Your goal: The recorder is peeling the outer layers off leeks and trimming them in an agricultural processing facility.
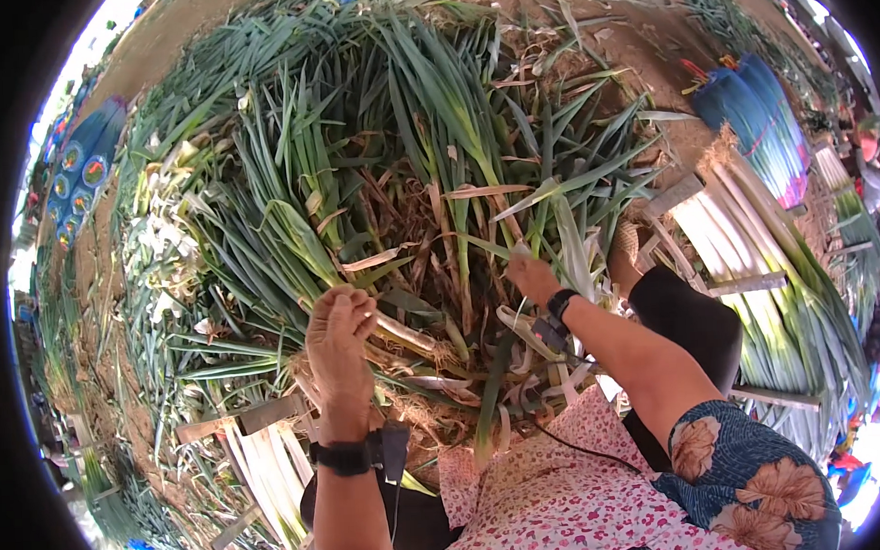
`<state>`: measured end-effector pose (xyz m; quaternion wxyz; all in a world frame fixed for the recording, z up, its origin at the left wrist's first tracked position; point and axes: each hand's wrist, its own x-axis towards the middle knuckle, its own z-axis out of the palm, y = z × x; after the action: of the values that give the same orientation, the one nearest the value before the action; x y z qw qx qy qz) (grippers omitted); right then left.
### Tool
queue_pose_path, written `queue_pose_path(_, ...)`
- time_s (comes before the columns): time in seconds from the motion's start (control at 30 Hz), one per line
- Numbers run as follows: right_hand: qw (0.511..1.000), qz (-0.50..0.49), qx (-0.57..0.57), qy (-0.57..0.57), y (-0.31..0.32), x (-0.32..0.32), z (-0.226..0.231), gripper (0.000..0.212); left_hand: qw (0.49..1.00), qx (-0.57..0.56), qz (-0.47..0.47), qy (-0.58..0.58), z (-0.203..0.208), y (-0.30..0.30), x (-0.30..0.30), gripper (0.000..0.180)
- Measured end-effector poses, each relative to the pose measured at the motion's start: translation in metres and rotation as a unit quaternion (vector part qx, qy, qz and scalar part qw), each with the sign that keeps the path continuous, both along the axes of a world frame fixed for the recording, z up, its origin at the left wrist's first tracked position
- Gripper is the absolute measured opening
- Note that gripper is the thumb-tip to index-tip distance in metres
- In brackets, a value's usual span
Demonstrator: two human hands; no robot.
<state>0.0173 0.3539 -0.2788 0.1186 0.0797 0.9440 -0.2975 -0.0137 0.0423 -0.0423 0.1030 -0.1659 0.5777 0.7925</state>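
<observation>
Leek (403, 332): left hand (337, 332) is closing around its white shank, long axis running rightward toward right hand (532, 275), which is lying loosely curled among leaves.

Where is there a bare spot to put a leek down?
Bare brown ground shows beyond the big leek pile, beside the blue bundles. Another dirt strip runs along the pile's left edge. Around the left hand and right hand it is crowded with leaves.
</observation>
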Motion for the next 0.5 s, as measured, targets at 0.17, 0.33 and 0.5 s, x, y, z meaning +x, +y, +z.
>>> queue_pose_path(0.17, 0.992, -0.037, -0.012, 0.118, 0.036, -0.051, -0.029, 0.034, 0.991, 0.113, -0.024, -0.065, 0.017, 0.009, 0.000, 0.017)
queue_pose_path(0.33, 0.979, 0.091, 0.169, -0.062, 0.041, -0.047, -0.058, 0.035, 0.984, 0.150, -0.035, -0.086, 0.015, 0.012, 0.002, 0.018)
queue_pose_path(0.5, 0.976, -0.077, -0.202, -0.026, -0.038, -0.020, 0.060, 0.043, 0.981, 0.159, -0.044, -0.100, 0.018, 0.015, 0.003, 0.020)
